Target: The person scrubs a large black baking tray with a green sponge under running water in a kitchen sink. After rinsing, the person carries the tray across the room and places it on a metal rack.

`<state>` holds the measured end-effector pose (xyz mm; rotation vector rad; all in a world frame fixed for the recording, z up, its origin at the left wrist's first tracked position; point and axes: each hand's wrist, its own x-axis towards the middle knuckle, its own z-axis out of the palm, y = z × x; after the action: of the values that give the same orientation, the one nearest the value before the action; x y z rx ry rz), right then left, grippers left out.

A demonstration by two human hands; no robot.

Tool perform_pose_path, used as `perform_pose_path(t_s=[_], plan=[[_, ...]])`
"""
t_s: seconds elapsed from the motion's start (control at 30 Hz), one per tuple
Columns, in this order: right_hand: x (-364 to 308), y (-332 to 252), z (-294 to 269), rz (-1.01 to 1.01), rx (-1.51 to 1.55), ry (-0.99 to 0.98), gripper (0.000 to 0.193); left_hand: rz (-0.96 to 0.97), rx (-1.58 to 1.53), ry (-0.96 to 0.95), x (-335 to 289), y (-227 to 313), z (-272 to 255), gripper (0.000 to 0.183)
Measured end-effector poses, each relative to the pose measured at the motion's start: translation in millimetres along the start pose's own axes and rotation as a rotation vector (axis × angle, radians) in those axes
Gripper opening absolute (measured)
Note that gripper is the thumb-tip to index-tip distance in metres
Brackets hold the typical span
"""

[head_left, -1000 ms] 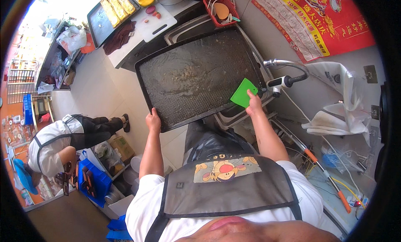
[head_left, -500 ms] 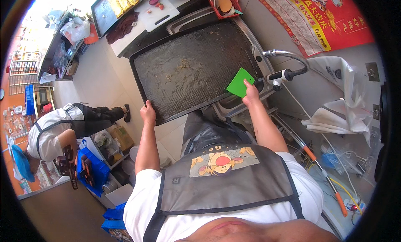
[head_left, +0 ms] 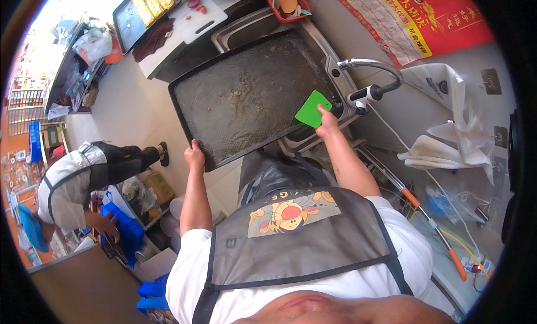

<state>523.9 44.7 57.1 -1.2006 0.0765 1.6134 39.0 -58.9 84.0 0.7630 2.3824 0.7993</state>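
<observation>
Baking tray [head_left: 224, 135] across the sink, left hand on its rim, scraper in right hand

The tray is dark, rectangular and wet. It lies over the sink [head_left: 323, 54], its left part reaching out past the basin above the floor. Pale, crumb-like residue [head_left: 240, 96] is gathered around mid-tray in a thin film of liquid.

Left hand [head_left: 194, 157]: closed on the rim at the near-left corner, thumb uppermost; fingers underneath hidden.

Right hand [head_left: 325, 123]: holding a flat green scraper [head_left: 311, 110] by its near edge, thumb laid on the upper face. Scraper is over the tray's near-right part; contact with the tray surface cannot be told from this view.

Surroundings: curved faucet [head_left: 367, 95] right of the tray, swung clear of it. Red basket [head_left: 275, 10] beyond the far edge. On the counter, far left: white cutting board [head_left: 181, 25], dark cloth [head_left: 153, 43], and a second tray [head_left: 126, 26] bearing yellow slabs. A co-worker [head_left: 66, 192] in a blue cap bends forward at left.
</observation>
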Motion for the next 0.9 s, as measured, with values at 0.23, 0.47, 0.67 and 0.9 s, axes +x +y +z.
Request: perform_pose_path(t_s=[0.23, 0.47, 0.67, 0.9], plan=[[6, 0, -6, 0.011, 0.044, 0.07, 0.027, -0.076, -0.025, -0.052, -10, 3, 14, 0.057], [3, 2, -7, 0.084, 0.043, 0.109, 0.028, -0.13, -0.009, -0.07, 4, -26, 30, 0.062], [18, 7, -8, 0.113, -0.017, 0.192, 0.029, -0.086, 0.089, -0.062, 9, -22, 32, 0.064], [25, 9, -19, 0.15, -0.082, 0.22, 0.028, -0.116, 0.114, -0.098, 11, -22, 36, 0.062]])
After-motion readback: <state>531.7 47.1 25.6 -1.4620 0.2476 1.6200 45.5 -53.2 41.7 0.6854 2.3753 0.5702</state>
